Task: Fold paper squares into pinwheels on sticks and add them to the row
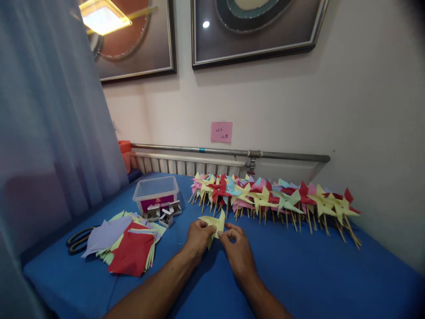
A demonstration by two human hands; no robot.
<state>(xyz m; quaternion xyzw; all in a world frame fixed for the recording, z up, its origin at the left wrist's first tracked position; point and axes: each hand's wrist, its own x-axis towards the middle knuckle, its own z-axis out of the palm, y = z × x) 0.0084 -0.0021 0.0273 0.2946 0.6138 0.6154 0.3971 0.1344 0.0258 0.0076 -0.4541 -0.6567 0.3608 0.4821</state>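
A: ok, left to right, what's there?
B: messy pile of red, lilac and green paper squares [133, 252], lower left. Lower centre, left hand [198, 238] pinching a pale yellow folded-paper pinwheel [218, 223], right hand [239, 253] nipping its right edge. Multicoloured paper pinwheels on wooden sticks [262, 199], centre right.
A: tips?
B: imo grip the middle firmly, go light on the blades so they don't crease.
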